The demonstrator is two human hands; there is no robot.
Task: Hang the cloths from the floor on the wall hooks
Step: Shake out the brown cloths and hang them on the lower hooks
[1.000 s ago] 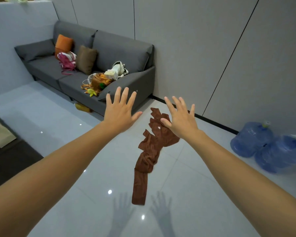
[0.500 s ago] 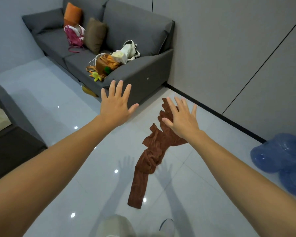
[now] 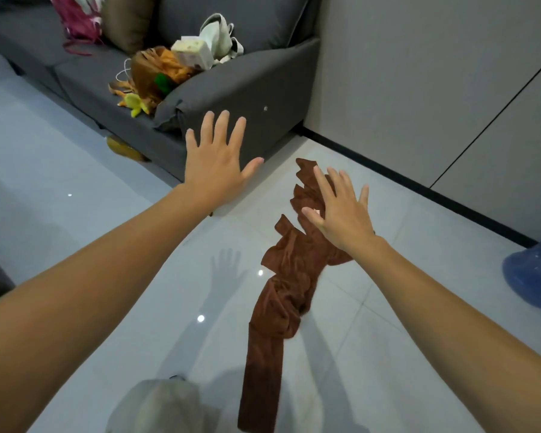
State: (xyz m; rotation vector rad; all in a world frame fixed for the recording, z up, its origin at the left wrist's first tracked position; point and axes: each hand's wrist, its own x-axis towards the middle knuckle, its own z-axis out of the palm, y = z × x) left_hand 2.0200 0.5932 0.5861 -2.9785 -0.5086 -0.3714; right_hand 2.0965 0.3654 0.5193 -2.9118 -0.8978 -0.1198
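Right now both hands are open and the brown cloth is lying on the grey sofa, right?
No. The head view shows the brown cloth lying on the floor near the grey sofa, not on it. The left hand and right hand are open.

PLACE: lounge or living room (home or office, cannot tell) | SEATING: grey fabric sofa (image 3: 247,89) with brown square cushion (image 3: 128,20) and pink bag (image 3: 78,17) | FLOOR: glossy white tiles (image 3: 75,170) | WALL: plain grey panels (image 3: 403,73) over black skirting strip (image 3: 419,186) | STORED: blue plastic water jug (image 3: 534,276) on the floor
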